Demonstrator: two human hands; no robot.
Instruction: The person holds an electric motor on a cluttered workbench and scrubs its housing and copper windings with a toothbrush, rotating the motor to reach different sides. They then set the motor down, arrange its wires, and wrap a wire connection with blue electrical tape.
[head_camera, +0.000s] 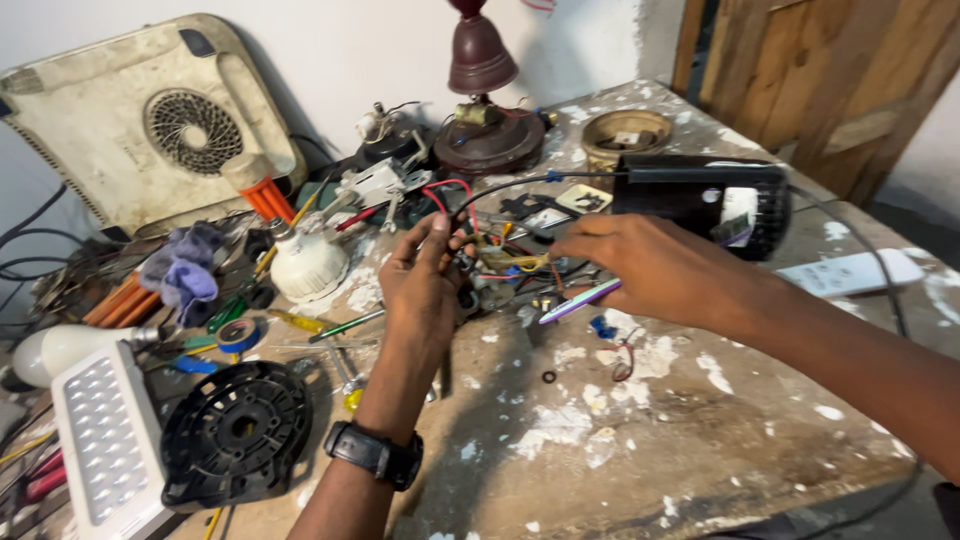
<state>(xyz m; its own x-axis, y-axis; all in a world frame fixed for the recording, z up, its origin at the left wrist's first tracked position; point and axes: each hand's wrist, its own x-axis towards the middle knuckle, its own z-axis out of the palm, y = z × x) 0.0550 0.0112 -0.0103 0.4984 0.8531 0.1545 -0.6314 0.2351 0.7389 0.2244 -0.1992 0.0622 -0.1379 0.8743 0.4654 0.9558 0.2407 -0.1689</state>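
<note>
Left hand (425, 275) clamped on small wired part (497, 272) at frame centre, right hand (655, 270) gripping screwdriver (580, 300), paint-spattered bench (620, 420)

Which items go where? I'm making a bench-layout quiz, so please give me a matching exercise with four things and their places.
Things:
1. Tweezers
2. Wired part
3. Wristwatch
4. Black fan guard

Places:
A. On the left wrist
B. In the right hand
C. On the table, bottom left, beside the white LED panel
D. Held by the left hand

Pairs: 1-B, 2-D, 3-A, 4-C
</note>
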